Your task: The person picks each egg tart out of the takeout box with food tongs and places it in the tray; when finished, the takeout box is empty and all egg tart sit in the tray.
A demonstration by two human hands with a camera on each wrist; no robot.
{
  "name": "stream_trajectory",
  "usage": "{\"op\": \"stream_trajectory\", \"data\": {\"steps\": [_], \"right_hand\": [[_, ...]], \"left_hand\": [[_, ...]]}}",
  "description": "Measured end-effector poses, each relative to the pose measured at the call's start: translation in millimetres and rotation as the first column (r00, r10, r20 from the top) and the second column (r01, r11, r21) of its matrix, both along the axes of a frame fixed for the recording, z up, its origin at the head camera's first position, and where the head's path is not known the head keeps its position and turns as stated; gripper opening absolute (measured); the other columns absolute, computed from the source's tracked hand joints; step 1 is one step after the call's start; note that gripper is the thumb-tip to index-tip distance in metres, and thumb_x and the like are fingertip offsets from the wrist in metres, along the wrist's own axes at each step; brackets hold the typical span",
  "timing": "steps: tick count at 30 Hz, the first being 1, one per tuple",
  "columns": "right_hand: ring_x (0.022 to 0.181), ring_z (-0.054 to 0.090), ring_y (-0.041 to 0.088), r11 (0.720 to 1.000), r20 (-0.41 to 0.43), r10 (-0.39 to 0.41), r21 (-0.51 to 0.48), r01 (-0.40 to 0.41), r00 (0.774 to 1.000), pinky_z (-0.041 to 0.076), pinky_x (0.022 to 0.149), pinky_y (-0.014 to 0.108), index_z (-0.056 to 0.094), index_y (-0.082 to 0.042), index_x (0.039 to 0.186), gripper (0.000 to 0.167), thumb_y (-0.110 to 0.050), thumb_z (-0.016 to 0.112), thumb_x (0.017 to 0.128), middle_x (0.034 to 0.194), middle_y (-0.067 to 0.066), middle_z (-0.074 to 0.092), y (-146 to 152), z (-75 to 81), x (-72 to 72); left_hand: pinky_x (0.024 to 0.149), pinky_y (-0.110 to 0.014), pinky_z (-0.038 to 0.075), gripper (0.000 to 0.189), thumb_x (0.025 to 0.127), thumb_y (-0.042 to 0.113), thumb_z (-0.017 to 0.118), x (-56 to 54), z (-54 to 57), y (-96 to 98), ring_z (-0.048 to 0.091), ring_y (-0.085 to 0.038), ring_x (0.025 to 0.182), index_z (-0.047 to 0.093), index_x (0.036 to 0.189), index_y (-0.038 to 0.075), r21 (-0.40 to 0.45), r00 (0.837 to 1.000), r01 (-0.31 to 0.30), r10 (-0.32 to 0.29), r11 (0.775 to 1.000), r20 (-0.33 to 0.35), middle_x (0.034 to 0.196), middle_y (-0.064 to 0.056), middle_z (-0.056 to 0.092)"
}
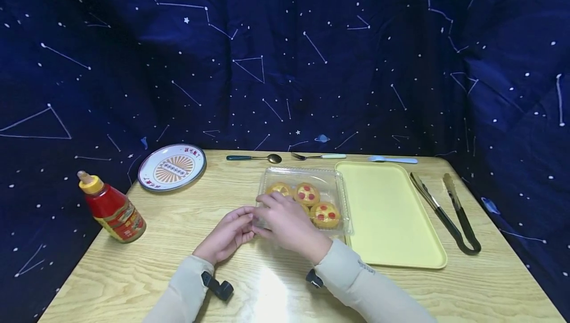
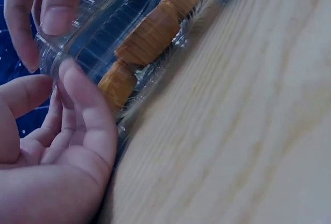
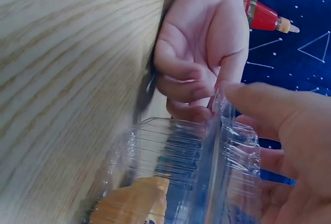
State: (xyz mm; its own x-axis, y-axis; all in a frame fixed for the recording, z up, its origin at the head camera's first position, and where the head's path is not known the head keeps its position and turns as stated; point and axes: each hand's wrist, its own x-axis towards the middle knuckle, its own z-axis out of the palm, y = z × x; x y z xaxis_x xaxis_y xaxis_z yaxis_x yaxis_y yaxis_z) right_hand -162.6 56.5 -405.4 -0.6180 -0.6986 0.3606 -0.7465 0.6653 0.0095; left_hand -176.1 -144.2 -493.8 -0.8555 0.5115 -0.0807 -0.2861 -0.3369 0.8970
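Observation:
A clear plastic clamshell box (image 1: 330, 180) holds several small round yellow pastries (image 1: 325, 214), some topped with red dots. At its near-left corner, my left hand (image 1: 229, 234) pinches the rim between thumb and fingers, its other fingers curled. My right hand (image 1: 287, 221) reaches across the near-left part of the box, covering some pastries in the head view. In the right wrist view its thumb (image 3: 258, 97) is at the rim, right by the left fingertips, while its fingers lie along the lid's side. Lid and base lie close together at that corner.
A yellow tray (image 1: 387, 214) lies right of the box, with black-handled tongs (image 1: 458, 224) beyond it. Along the back are a spoon (image 1: 273, 159), a fork (image 1: 320, 156) and a light blue fork (image 1: 394, 160). At left stand a patterned plate (image 1: 172, 167) and red sauce bottle (image 1: 117, 211).

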Motion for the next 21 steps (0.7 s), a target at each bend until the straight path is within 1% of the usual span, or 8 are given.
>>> {"op": "stream_trajectory", "data": {"steps": [3,6,10,16,21], "right_hand": [[0.1,0.059,0.019,0.999,-0.059,0.004,0.034,-0.002,0.998,0.057,0.066,0.029,0.075,-0.022,0.107,0.03,-0.039,0.08,0.082,0.119,0.001,0.064,-1.9,-1.8,-2.5],[0.095,0.059,0.018,0.999,-0.088,0.011,0.053,-0.007,0.996,0.055,0.06,0.027,0.075,-0.023,0.103,0.028,-0.038,0.081,0.081,0.114,-0.001,0.065,-2.7,-3.0,-4.8],[0.091,0.058,0.016,0.999,-0.097,0.029,0.046,-0.025,0.995,0.053,0.057,0.025,0.075,-0.023,0.098,0.021,-0.036,0.079,0.082,0.11,-0.004,0.066,-2.1,-4.6,-7.5],[0.089,0.058,0.015,0.999,-0.121,0.041,0.021,-0.039,0.992,0.052,0.056,0.024,0.075,-0.023,0.093,0.015,-0.033,0.077,0.083,0.108,-0.005,0.067,-2.2,-5.6,-8.8],[0.089,0.059,0.014,0.999,-0.121,0.044,-0.009,-0.045,0.992,0.051,0.055,0.022,0.076,-0.022,0.095,0.015,-0.029,0.076,0.082,0.106,-0.005,0.069,-0.7,-4.2,-9.8]], "left_hand": [[0.077,-0.022,0.053,0.018,0.105,0.013,0.047,-0.8,-1.2,-1.8,0.06,-0.011,0.087,0.053,0.121,0.009,0.015,1.0,0.016,-0.016,1.0,0.016,0.103,-0.002,0.059],[0.078,-0.022,0.053,0.019,0.105,0.013,0.048,-1.5,-1.7,-2.9,0.06,-0.011,0.088,0.053,0.122,0.008,0.022,0.999,0.026,-0.027,0.999,0.034,0.104,-0.002,0.059],[0.079,-0.022,0.052,0.02,0.105,0.013,0.048,-2.3,-2.0,-3.7,0.06,-0.011,0.088,0.053,0.123,0.008,0.026,0.999,0.029,-0.03,0.999,0.042,0.104,-0.003,0.06],[0.079,-0.021,0.052,0.018,0.105,0.011,0.047,-2.5,-2.6,-3.2,0.06,-0.011,0.087,0.054,0.121,0.007,0.033,0.999,0.029,-0.03,0.999,0.034,0.101,-0.003,0.061],[0.077,-0.02,0.053,0.017,0.104,0.007,0.046,-3.7,-2.0,-0.5,0.061,-0.01,0.085,0.055,0.119,0.007,0.029,0.999,0.016,-0.017,0.999,0.034,0.097,-0.003,0.062]]}}
